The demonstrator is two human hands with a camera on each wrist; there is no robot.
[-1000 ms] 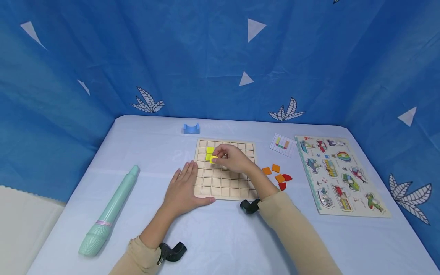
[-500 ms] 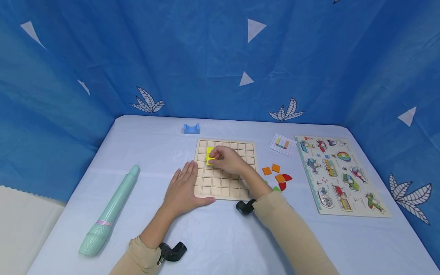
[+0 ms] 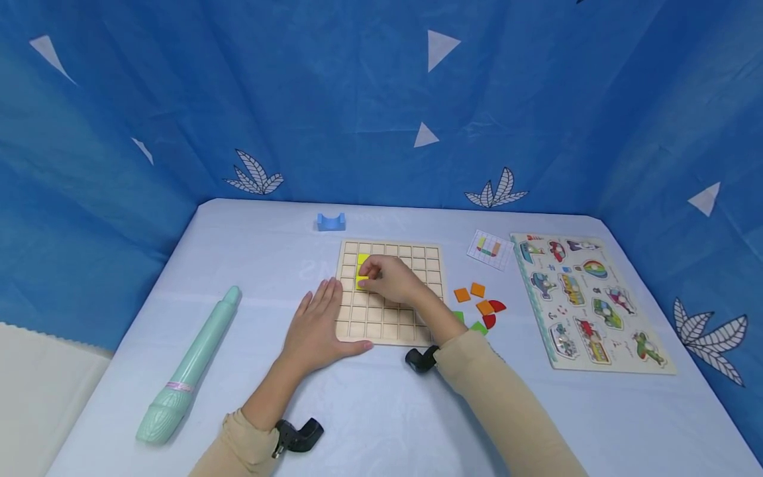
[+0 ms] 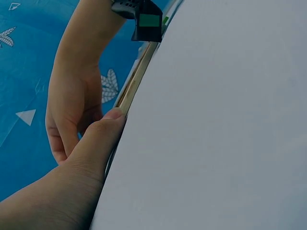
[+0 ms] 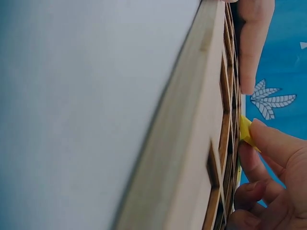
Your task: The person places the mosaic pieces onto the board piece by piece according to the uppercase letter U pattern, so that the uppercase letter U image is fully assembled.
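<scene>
A wooden grid board [image 3: 381, 318] lies mid-table with a column of yellow [image 3: 363, 259] near its upper left. My right hand [image 3: 393, 279] is over the board and pinches a yellow square tile [image 5: 245, 130] between thumb and fingers. In the right wrist view that tile is tilted, its lower edge right at the grid. The fingers partly cover the yellow column in the head view. My left hand [image 3: 316, 324] rests flat along the board's left side, fingers straight, thumb spread towards the front edge. The left wrist view shows the thumb [image 4: 103, 132] against the board's edge.
Right of the board lie several orange tiles [image 3: 461, 295], green tiles [image 3: 479, 328] and red quarter-round pieces [image 3: 496, 305]. Beyond them are a pattern card [image 3: 490, 250] and a picture puzzle [image 3: 587, 305]. A blue stand [image 3: 331, 222] sits behind; a mint-green microphone-shaped toy [image 3: 191, 368] lies left.
My right hand has moved a little left and towards me, bringing the yellow tile down to the bottom of the yellow column. Green tiles have come into view by the right sleeve. My left hand stays put.
</scene>
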